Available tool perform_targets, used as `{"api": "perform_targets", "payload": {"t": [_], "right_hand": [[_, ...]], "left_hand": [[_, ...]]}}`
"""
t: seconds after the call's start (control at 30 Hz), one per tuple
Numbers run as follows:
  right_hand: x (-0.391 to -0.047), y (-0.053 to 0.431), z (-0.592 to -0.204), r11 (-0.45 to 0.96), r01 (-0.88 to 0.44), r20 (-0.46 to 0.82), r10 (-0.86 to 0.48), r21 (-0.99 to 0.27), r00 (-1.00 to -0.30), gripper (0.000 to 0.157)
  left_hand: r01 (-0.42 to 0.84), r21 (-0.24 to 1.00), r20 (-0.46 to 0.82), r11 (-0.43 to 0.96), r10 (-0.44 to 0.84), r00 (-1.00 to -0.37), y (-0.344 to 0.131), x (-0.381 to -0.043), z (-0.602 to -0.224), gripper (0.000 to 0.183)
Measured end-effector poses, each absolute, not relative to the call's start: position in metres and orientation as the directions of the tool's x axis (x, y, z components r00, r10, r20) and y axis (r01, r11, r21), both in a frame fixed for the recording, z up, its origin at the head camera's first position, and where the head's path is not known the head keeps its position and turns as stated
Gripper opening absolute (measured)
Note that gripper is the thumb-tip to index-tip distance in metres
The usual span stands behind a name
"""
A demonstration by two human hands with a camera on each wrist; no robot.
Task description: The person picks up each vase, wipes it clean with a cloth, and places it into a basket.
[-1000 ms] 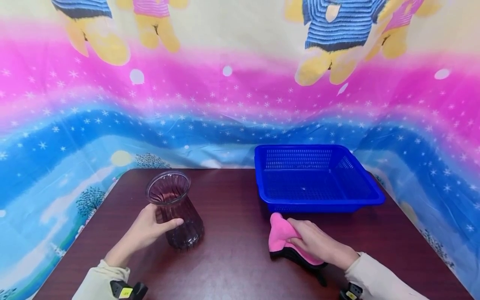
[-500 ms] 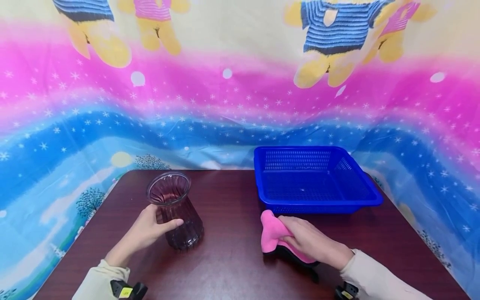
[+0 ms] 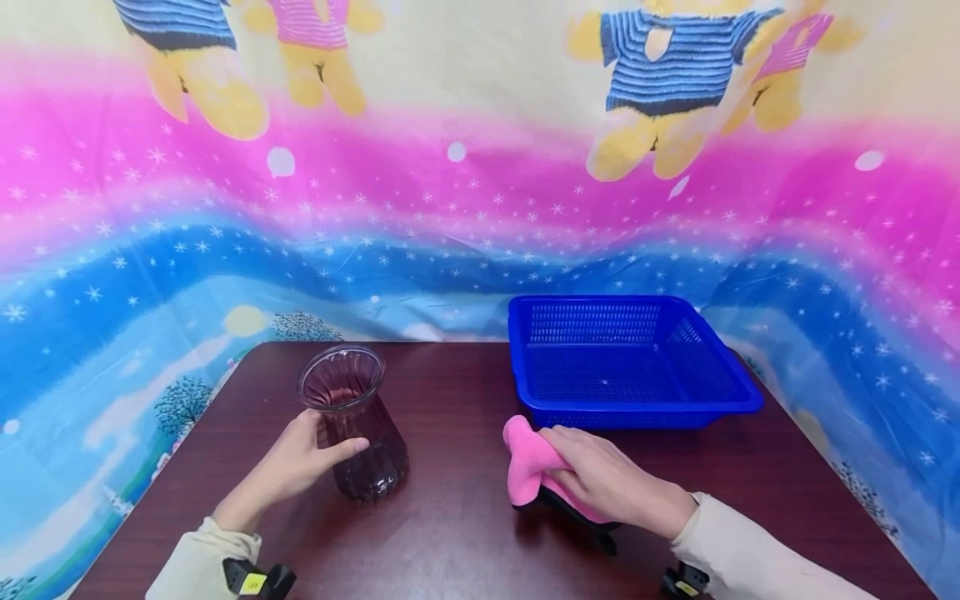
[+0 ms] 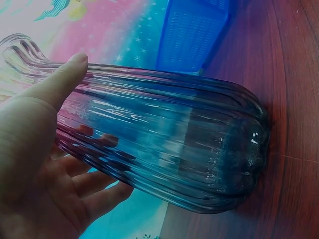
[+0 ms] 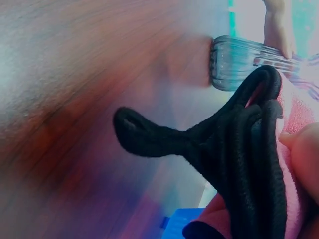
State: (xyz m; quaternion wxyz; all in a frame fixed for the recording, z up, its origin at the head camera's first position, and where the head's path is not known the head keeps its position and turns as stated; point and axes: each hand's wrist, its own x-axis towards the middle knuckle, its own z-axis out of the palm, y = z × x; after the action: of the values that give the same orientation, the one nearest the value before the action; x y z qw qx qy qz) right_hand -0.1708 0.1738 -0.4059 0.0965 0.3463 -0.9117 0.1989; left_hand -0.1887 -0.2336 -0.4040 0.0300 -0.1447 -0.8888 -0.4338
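Note:
A purple-tinted ribbed glass vase with a flared rim stands on the left of the table. My left hand grips it below the neck, thumb across the near side; in the left wrist view the other fingers lie behind the glass. To the right, my right hand holds a bunched pink cloth with black edging. In the right wrist view its black hanging loop dangles over the table. Most of my right fingers are hidden by the cloth and the hand itself.
Just beyond my right hand sits a blue plastic basket with perforated walls, at the back right. The dark brown tabletop ends at a printed curtain hanging behind and along both sides.
My right hand has carried the pink cloth leftward, nearer the vase. The left hand keeps its grip and the vase stays in place. The head view has tilted slightly.

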Motion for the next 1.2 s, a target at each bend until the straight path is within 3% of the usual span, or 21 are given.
{"api": "perform_targets", "payload": {"t": [0.23,0.7,0.97,1.2], "right_hand": [[-0.172,0.163,-0.405,0.666,-0.639,0.244,-0.594,-0.385,-0.767,0.012],[-0.175,0.142,-0.412,0.651,-0.709,0.293,-0.646,-0.271,-0.705,0.013],[-0.177,0.133,-0.409,0.665,-0.675,0.229,-0.637,-0.318,-0.736,0.012],[-0.183,0.128,-0.405,0.668,-0.686,0.261,-0.635,-0.289,-0.727,0.011]], "left_hand": [[0.261,0.771,0.162,0.581,0.218,-0.962,-0.234,-0.190,-0.406,0.055],[0.273,0.776,0.181,0.569,0.215,-0.960,-0.234,-0.188,-0.409,0.055],[0.267,0.759,0.184,0.593,0.198,-0.963,-0.233,-0.188,-0.407,0.056],[0.266,0.773,0.175,0.576,0.209,-0.962,-0.234,-0.190,-0.406,0.054]]}}
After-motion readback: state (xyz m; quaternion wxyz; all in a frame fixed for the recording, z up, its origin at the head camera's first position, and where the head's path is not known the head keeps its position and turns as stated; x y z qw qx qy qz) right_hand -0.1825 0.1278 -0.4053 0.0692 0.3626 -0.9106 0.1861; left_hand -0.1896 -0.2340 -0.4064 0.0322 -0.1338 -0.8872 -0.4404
